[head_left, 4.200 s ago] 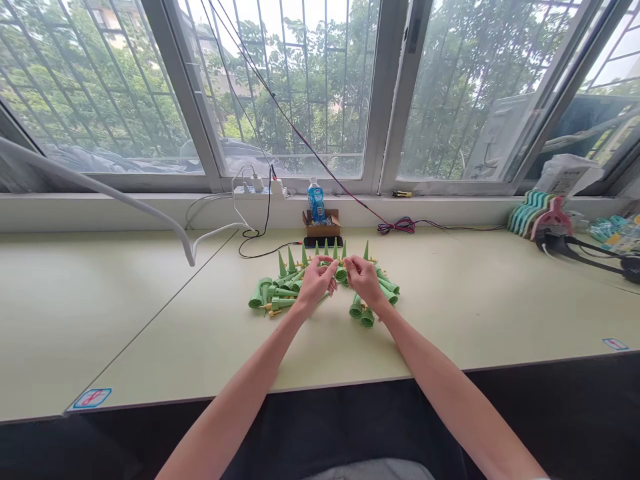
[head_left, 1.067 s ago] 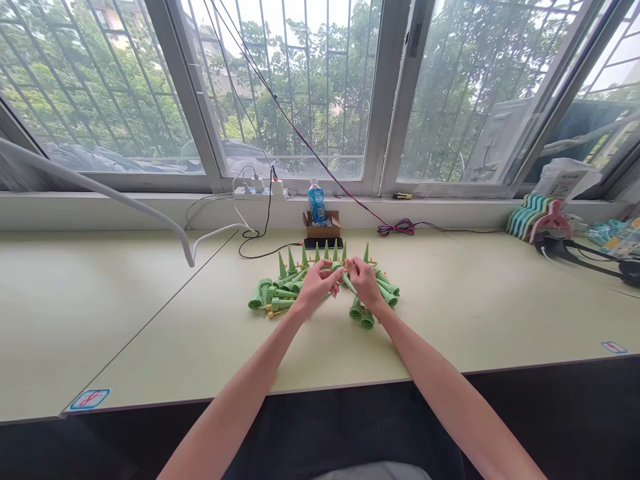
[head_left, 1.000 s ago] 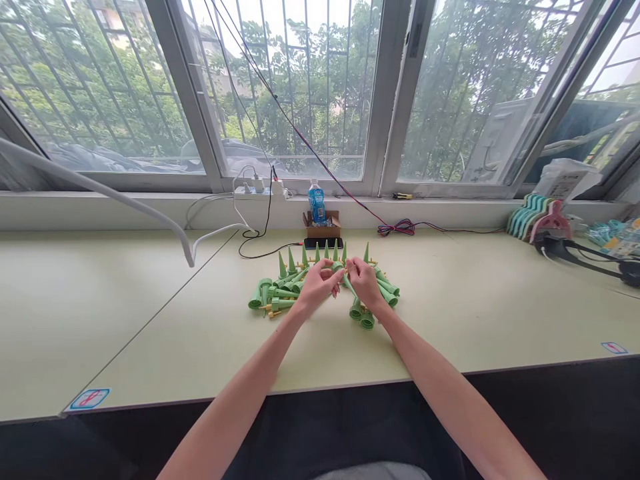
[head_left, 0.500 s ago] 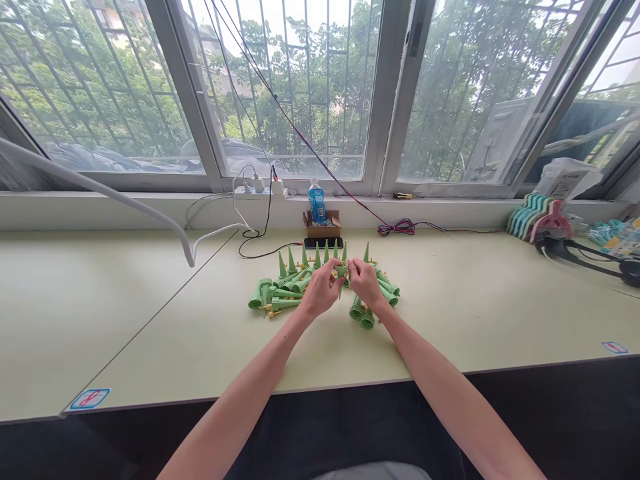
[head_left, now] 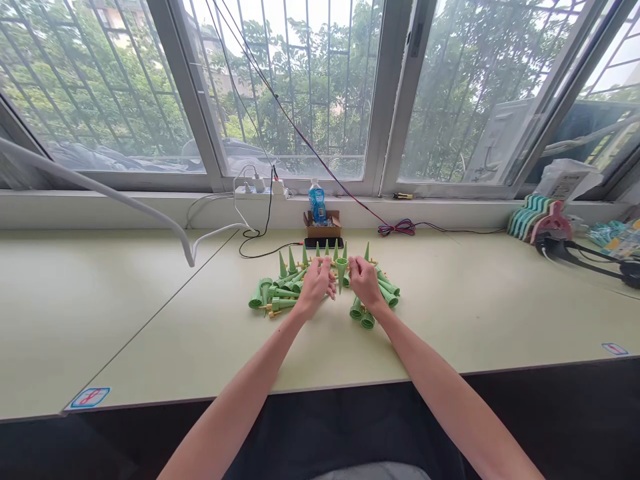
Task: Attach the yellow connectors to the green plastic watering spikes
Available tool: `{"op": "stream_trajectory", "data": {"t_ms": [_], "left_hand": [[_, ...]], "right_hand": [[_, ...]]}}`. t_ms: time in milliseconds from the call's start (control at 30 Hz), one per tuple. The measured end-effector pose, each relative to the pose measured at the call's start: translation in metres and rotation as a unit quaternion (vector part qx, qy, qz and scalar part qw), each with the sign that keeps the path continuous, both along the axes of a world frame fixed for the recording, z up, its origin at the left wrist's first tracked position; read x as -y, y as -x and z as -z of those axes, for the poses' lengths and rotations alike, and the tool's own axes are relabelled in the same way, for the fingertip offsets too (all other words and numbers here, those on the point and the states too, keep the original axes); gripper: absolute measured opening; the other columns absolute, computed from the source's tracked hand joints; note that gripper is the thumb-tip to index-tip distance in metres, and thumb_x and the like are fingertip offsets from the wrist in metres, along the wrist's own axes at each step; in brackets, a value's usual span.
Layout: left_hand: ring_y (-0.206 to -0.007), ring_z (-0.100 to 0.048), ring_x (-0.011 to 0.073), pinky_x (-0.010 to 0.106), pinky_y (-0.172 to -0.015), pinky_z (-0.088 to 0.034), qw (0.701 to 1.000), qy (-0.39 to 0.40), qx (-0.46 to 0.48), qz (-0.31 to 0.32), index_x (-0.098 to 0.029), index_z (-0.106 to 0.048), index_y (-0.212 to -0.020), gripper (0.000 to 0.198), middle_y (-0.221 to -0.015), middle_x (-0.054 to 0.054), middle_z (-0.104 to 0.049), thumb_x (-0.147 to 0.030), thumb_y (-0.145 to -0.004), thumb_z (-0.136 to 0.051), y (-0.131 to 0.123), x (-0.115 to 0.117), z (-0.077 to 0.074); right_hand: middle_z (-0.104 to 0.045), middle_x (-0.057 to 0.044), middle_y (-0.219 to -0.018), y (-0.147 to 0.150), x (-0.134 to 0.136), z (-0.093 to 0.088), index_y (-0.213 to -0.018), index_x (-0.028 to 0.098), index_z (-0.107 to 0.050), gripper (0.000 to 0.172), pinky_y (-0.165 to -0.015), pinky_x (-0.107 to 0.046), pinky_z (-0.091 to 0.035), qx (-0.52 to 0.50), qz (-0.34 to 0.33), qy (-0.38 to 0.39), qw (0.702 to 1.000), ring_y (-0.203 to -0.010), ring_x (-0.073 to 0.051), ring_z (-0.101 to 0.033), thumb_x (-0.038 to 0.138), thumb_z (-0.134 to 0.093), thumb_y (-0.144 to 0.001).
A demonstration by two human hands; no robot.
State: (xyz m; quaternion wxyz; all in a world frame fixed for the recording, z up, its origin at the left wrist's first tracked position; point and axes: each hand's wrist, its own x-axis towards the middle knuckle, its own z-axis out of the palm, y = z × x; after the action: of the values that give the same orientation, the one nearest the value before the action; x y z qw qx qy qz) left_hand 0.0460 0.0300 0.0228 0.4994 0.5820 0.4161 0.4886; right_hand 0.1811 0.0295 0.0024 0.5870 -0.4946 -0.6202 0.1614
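Note:
A green plastic watering spike (head_left: pixel 341 267), wide end up and point down, hangs between my hands. My right hand (head_left: pixel 365 281) is closed at the spike's right side, where a bit of yellow shows by the fingertips. Just left of the spike, my left hand (head_left: pixel 316 283) has its fingers apart and holds nothing. Several spikes lie in a pile (head_left: pixel 277 292) on the left, with small yellow valves (head_left: pixel 274 308) among them. More lie by my right wrist, two with threaded open ends (head_left: pixel 367 321) toward me. A row of spikes (head_left: pixel 292 259) stands point up behind my hands.
On the pale table (head_left: pixel 200 333), a phone (head_left: pixel 324 243) lies behind the standing spikes. Beyond it, a cardboard box (head_left: pixel 323 232) has a blue bottle (head_left: pixel 317 203) in it. A coiled cable (head_left: pixel 397 228) lies to the right, with hangers (head_left: pixel 537 217) and a headset (head_left: pixel 585 252) farther along.
My left hand has let go of the spike and moved slightly left, its fingers opening. The spike stays in about the same place at my right hand.

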Motion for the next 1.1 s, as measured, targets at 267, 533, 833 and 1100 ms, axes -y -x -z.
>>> {"op": "stream_trajectory", "data": {"t_ms": [267, 533, 833, 1100], "left_hand": [[-0.039, -0.053, 0.0133, 0.023, -0.038, -0.041, 0.981, 0.158, 0.056, 0.092, -0.019, -0.040, -0.112, 0.042, -0.059, 0.002, -0.063, -0.055, -0.090, -0.043, 0.0008, 0.0018, -0.0014], [-0.043, -0.056, 0.0136, 0.026, -0.043, -0.045, 0.979, 0.154, 0.085, 0.103, -0.017, -0.041, -0.114, 0.045, -0.067, 0.006, -0.066, -0.054, -0.089, -0.047, 0.0021, 0.0010, -0.0008], [-0.050, -0.060, 0.0126, 0.023, -0.044, -0.046, 0.982, 0.117, 0.087, 0.122, -0.018, -0.045, -0.099, 0.037, -0.077, 0.007, -0.067, -0.051, -0.085, -0.057, 0.0048, -0.0004, -0.0002], [-0.052, -0.061, 0.0118, 0.022, -0.041, -0.046, 0.992, 0.063, 0.056, 0.099, -0.018, -0.049, -0.102, 0.042, -0.076, 0.002, -0.058, -0.048, -0.078, -0.068, 0.0054, 0.0011, -0.0040]], "right_hand": [[-0.040, 0.004, -0.054, 0.0010, 0.0025, -0.0016, -0.065, 0.021, -0.036, 0.039, -0.052, -0.025, -0.028, 0.030, -0.020, -0.013, 0.999, -0.051, -0.011, -0.033, 0.045, -0.036, -0.096], [-0.040, 0.004, -0.054, 0.0002, 0.0020, -0.0011, -0.067, 0.021, -0.038, 0.039, -0.052, -0.025, -0.029, 0.027, -0.030, -0.005, 0.999, -0.050, -0.011, -0.034, 0.048, -0.035, -0.095], [-0.039, 0.004, -0.053, -0.0012, 0.0009, -0.0010, -0.067, 0.021, -0.038, 0.038, -0.051, -0.025, -0.028, 0.014, -0.032, -0.002, 0.999, -0.049, -0.011, -0.033, 0.048, -0.037, -0.094], [-0.037, 0.005, -0.050, -0.0018, 0.0013, -0.0028, -0.065, 0.021, -0.038, 0.038, -0.050, -0.025, -0.028, 0.004, -0.030, 0.007, 1.000, -0.048, -0.011, -0.034, 0.048, -0.039, -0.093]]}}
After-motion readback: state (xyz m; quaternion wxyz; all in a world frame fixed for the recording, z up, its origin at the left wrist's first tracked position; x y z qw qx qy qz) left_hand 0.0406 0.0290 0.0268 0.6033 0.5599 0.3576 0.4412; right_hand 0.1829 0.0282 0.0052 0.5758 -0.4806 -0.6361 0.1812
